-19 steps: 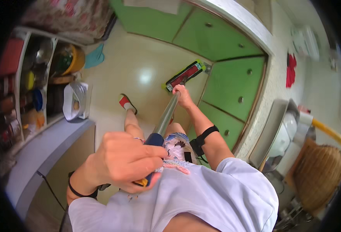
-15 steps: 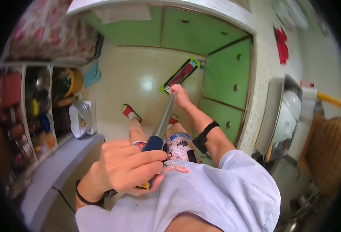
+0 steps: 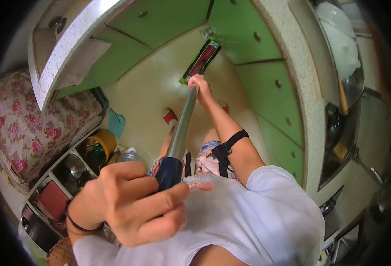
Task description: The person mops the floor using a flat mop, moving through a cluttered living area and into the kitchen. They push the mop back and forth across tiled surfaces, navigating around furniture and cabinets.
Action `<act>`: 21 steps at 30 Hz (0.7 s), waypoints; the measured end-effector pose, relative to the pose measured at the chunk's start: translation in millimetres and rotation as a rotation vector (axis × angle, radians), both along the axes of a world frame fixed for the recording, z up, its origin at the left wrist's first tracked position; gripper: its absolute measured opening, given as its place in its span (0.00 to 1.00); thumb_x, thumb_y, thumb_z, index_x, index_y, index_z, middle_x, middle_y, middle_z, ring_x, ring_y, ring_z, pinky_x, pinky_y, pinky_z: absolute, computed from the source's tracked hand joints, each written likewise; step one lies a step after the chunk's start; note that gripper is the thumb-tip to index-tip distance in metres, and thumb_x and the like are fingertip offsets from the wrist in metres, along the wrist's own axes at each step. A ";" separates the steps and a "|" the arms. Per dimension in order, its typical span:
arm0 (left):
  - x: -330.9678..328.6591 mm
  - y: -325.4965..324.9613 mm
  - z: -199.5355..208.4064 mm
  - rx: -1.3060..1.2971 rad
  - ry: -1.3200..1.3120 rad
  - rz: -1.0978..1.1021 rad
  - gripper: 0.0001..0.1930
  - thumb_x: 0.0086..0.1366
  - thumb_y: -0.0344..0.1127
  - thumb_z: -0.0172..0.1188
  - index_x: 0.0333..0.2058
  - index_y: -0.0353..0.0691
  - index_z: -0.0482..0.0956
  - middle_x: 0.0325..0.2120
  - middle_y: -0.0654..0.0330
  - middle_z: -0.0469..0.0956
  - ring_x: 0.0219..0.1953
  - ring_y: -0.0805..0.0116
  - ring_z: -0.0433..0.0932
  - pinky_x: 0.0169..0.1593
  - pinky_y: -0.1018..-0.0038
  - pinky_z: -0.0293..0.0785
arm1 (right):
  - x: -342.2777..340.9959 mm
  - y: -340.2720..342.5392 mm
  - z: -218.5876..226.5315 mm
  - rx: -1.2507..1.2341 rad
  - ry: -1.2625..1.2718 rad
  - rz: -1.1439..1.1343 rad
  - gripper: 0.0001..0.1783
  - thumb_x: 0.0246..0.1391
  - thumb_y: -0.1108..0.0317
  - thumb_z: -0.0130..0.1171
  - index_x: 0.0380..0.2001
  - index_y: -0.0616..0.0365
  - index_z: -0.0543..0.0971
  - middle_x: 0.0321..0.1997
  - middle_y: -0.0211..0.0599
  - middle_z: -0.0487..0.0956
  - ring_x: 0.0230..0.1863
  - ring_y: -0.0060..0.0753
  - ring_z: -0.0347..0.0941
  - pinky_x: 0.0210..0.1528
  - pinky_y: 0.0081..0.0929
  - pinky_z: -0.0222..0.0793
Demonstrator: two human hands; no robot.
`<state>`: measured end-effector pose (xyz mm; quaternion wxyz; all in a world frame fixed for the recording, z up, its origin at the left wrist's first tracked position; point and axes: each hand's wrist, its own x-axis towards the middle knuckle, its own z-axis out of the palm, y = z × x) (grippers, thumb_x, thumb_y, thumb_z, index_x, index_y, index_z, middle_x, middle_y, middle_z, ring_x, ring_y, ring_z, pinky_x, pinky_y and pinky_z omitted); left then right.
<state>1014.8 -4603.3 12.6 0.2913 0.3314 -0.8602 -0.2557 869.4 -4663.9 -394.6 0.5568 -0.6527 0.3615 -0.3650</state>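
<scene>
My left hand [image 3: 131, 201] grips the dark blue top end of a long metal mop handle [image 3: 182, 124], close to my chest. Farther down the pole, my right hand [image 3: 200, 84] is closed around the shaft. A black strap circles my right forearm. The flat mop head [image 3: 200, 60], red with green edges, rests on the cream floor [image 3: 146, 93] beside the green cabinet doors [image 3: 266, 75]. Under the pole I see my feet in red-and-white slippers [image 3: 170, 117].
Green cabinets line the top and right, under a speckled counter [image 3: 308, 102] with a sink and white dishes. At left stand a flower-patterned cloth cover [image 3: 24, 128] and open shelves holding pots, a yellow container [image 3: 102, 141] and red boxes.
The view has swung round, so the cabinets and counter now sit farther right and the shelves lower left. The mop head has moved along the floor next to the cabinet corner. Both hands still hold the pole.
</scene>
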 end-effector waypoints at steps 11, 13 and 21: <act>31.9 36.6 36.2 0.301 0.081 0.121 0.15 0.39 0.32 0.62 0.29 0.39 0.72 0.31 0.56 0.76 0.31 0.63 0.72 0.36 0.70 0.67 | 15.8 114.8 37.4 0.052 0.077 -0.557 0.03 0.42 0.79 0.51 0.21 0.59 0.72 0.25 0.37 0.72 0.30 0.35 0.68 0.33 0.28 0.64; 12.9 57.3 34.5 0.257 0.343 0.320 0.19 0.47 0.31 0.61 0.40 0.37 0.69 0.38 0.53 0.73 0.40 0.58 0.70 0.51 0.63 0.65 | 17.2 107.1 59.4 -0.043 0.211 -0.684 0.04 0.41 0.79 0.53 0.22 0.58 0.73 0.25 0.40 0.72 0.31 0.43 0.69 0.34 0.32 0.65; -41.4 84.5 53.9 0.501 0.920 0.035 0.20 0.49 0.49 0.69 0.26 0.48 0.65 0.19 0.70 0.68 0.24 0.70 0.70 0.38 0.69 0.65 | -89.2 158.3 134.2 -0.199 0.275 -0.355 0.13 0.38 0.80 0.58 0.31 0.57 0.72 0.35 0.37 0.71 0.41 0.44 0.68 0.42 0.35 0.65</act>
